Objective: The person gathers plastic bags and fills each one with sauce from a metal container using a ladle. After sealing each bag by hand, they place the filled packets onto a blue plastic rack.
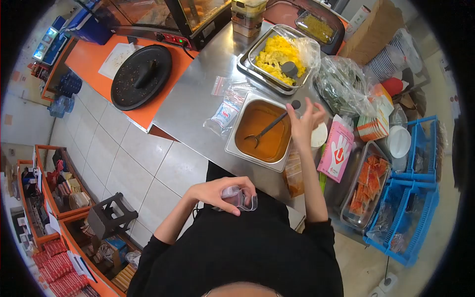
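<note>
The left hand is curled around a small clear plastic bag, close to the body. The right hand has loose, half-open fingers holding nothing. The ladle in the sauce pan on the counter lies just left of it, handle pointing up toward that hand.

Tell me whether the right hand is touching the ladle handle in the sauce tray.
Cannot tell. In the head view, the right hand overlaps the ladle handle's end, hiding any contact or gap.
</note>
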{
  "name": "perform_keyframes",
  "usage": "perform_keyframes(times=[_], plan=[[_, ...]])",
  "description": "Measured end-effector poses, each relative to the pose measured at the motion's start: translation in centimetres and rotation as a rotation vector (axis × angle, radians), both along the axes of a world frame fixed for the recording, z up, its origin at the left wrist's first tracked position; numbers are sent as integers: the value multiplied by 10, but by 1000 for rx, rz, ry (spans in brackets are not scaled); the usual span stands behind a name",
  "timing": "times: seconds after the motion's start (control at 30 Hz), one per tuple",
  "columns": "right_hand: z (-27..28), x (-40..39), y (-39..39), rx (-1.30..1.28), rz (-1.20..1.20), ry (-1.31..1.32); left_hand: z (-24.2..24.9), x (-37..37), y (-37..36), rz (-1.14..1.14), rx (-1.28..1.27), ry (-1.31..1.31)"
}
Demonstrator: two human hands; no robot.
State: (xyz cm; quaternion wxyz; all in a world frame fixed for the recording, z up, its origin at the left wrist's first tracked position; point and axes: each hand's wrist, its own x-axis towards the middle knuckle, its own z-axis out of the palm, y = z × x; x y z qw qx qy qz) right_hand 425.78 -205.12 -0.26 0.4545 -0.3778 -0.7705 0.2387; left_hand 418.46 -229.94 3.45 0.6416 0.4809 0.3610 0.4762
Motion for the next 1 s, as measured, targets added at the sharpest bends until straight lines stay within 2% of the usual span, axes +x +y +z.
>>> perform_keyframes(times=[0.03,0.07,0.1,0.17,0.2,0.23,0.3,0.4,0.43,0.5,0.53,0.6,0.7,0.8,1.0], plan=[[-10,-4,8,-78,-25,-160,-7,5,-2,-9,0,-3],[-9,-6,11,-155,-50,-317,-17,10,-4,-34,-92,-157],[-5,-2,11,-154,-55,-319,-26,15,-7,-55,-185,-312],[16,9,-8,-358,318,-17,-31,24,-11,-8,-200,-350],[11,13,-20,-388,403,256,-29,27,-13,34,-224,-456],[5,24,-31,-393,401,251,-28,29,-14,76,-248,-562],[-6,47,-51,-189,463,342,-39,29,-16,104,-198,-574],[-31,65,-66,-109,474,345,-30,23,-14,152,-175,-588],[-30,69,-73,-109,469,342,-26,20,-12,175,-201,-590],[-28,71,-84,-405,346,367,-27,17,-10,182,-205,-582],[-26,71,-86,-405,343,368,-26,15,-9,213,-179,-556],[-21,71,-87,-576,182,439,-26,14,-10,294,-165,-536],[-15,73,-81,-712,151,499,-18,13,-10,394,-171,-541],[-16,77,-72,-831,126,657,-19,13,-11,393,-140,-641],[-29,85,-58,-951,46,797,-25,13,-15,379,-134,-648]])
